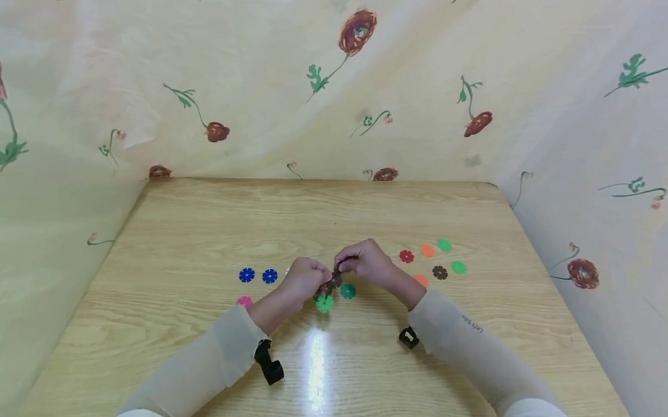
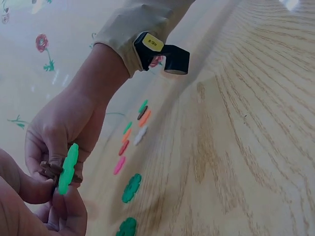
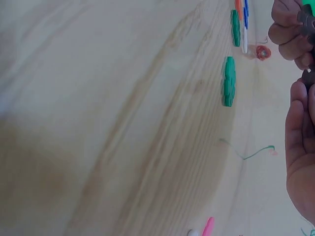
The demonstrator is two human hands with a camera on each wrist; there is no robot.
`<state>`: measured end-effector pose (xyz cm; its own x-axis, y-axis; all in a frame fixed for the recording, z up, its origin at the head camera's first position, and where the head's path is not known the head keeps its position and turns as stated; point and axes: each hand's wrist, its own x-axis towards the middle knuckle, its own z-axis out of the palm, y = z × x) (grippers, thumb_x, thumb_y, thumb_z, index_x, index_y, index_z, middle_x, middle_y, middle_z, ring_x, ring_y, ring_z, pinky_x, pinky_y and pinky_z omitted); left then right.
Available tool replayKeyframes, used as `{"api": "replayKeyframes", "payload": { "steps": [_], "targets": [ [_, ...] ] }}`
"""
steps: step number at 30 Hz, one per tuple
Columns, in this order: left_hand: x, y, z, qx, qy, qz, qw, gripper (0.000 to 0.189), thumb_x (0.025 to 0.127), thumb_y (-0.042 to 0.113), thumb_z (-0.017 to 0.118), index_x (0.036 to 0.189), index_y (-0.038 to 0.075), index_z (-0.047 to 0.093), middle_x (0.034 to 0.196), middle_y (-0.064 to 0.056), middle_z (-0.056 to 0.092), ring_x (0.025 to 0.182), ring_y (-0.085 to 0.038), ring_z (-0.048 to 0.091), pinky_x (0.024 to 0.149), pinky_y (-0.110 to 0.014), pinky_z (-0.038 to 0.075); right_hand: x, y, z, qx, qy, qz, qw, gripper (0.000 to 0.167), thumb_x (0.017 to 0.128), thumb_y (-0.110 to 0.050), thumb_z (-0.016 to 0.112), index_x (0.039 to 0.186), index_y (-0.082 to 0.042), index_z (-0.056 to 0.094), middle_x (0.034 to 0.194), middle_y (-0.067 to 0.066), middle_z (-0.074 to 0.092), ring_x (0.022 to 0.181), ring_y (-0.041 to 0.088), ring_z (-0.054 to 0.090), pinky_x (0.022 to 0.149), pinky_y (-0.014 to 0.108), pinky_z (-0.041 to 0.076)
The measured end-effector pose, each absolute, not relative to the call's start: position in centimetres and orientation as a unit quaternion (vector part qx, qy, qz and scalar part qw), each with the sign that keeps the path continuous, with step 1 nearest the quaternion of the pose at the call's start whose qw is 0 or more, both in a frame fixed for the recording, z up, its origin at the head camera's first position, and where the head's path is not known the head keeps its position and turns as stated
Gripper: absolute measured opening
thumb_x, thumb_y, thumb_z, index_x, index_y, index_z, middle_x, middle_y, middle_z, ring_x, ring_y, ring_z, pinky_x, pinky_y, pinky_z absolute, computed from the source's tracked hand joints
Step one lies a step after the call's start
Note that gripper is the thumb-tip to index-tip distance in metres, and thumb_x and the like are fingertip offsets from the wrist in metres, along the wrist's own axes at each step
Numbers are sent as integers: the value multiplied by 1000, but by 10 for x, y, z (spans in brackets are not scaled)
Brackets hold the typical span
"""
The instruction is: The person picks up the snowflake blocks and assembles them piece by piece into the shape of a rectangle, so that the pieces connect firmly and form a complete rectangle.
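Over the middle of the table, a small cluster of brown notched discs (image 1: 335, 280) joined to a bright green notched disc (image 2: 69, 169) is between the two hands. My left hand (image 1: 305, 278) pinches the cluster from the left, with the green disc hanging below its fingers. From the right, my right hand (image 1: 365, 261) pinches a dark brown disc against it, fingers curled. In the right wrist view both hands are at the right edge, and the cluster is partly cut off. Fingers hide how the brown discs interlock. A teal green disc (image 1: 348, 291) lies on the table just beneath.
On the wooden table (image 1: 198, 222), two blue discs (image 1: 258, 275) and a pink disc (image 1: 244, 301) lie left. Red (image 1: 406, 256), orange (image 1: 427, 249), brown (image 1: 440, 272) and green discs (image 1: 458, 267) lie right. Flowered cloth (image 1: 282, 79) rises behind and at both sides.
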<state>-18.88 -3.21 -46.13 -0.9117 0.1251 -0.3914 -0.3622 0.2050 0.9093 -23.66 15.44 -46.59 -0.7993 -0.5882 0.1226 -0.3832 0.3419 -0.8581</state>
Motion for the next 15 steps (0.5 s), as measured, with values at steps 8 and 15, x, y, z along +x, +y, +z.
{"api": "replayKeyframes", "payload": {
  "steps": [8,15],
  "targets": [
    [-189,-33,-458,-67,759,614,207,13,97,4,63,95,-5,72,85,-11,66,74,-17,60,67,-28,54,-238,164,-462,-287,823,-474,129,16,92,11,65,101,3,76,96,13,76,88,22,73,75,33,60],
    [-188,-37,-460,-52,753,620,212,14,98,8,64,98,-3,72,82,-7,65,71,-15,56,64,-26,52,-258,216,-455,-243,920,-293,92,28,95,5,63,122,3,68,106,15,73,93,29,69,78,40,58]
  ]
}}
